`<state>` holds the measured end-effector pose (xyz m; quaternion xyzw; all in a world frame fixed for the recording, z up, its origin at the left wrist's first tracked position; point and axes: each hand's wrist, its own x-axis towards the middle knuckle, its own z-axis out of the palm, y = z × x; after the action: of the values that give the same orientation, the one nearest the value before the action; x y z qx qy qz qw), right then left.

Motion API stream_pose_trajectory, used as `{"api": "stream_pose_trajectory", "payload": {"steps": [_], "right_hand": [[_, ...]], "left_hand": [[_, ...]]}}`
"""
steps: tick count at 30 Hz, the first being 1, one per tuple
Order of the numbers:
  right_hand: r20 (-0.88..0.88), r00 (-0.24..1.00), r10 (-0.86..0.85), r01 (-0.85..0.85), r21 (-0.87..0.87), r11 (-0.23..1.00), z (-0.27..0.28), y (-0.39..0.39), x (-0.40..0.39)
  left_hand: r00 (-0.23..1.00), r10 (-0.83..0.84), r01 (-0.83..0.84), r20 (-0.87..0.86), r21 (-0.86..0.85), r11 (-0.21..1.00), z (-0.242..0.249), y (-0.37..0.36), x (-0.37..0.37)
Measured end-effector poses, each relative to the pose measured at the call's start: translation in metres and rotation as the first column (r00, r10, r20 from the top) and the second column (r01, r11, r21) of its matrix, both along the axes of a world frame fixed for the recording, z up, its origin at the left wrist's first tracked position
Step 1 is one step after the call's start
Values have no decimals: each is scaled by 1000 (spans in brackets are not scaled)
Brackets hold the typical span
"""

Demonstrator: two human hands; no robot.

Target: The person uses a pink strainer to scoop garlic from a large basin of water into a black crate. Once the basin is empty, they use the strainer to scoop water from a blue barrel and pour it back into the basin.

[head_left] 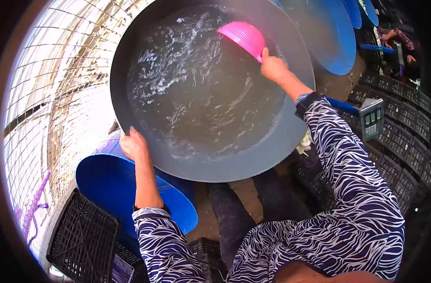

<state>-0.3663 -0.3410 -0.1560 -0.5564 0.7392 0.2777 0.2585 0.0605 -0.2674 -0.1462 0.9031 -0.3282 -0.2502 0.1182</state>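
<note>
A large grey round tub (211, 170) filled with cloudy, rippling water (206, 104) stands in front of me. My right hand (275, 68) grips the rim of a pink plastic colander (244, 37), which is tilted over the water at the far right side of the tub; its lower edge meets or nearly meets the surface. My left hand (135, 144) is closed around the tub's rim at the near left, thumb on top and fingers hidden behind the wall.
Blue tubs stand at the lower left (102, 165) and upper right (338, 52). Black plastic crates (83, 236) lie at left and stacked crates (399, 122) at right. A scale display (371, 120) juts out by my right arm. Wire mesh (60, 85) lines the left. Another person's arm (390, 35) shows at far right.
</note>
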Motion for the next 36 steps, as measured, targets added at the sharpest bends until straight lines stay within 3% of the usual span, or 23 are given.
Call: {"api": "stream_pose_trajectory", "payload": {"steps": [5,8,15,21,24,25,28,34,36], "right_hand": [[-42,998,49,-52,-55,997,-25,16,-17],[-80,994,72,-78,-66,995,-45,35,-25],[-191,981,15,-19,-18,1000,-87,52,-53],[-87,982,166,-154,128,980,-86,53,-11],[-9,963,269,-261,213,942,-114,65,-12],[-43,998,50,-39,226,973,-99,52,11],[-8,974,225,-225,51,973,-102,68,35],[172,966,193,-209,82,974,-97,79,80],[286,927,243,-273,70,959,-128,107,84]], "left_hand": [[996,-82,83,23,-49,995,13,-1,-2],[994,-66,56,-82,-117,992,5,3,3],[992,-21,3,-124,-148,989,2,9,8],[989,49,-66,-140,-118,991,11,6,0],[978,86,-109,-192,-116,987,20,4,-3],[978,75,-101,-193,-126,987,12,8,4],[979,76,-95,-187,-93,991,15,7,4],[979,74,-97,-191,-114,989,19,4,-5],[983,72,-83,-169,-59,995,19,5,-3]]}}
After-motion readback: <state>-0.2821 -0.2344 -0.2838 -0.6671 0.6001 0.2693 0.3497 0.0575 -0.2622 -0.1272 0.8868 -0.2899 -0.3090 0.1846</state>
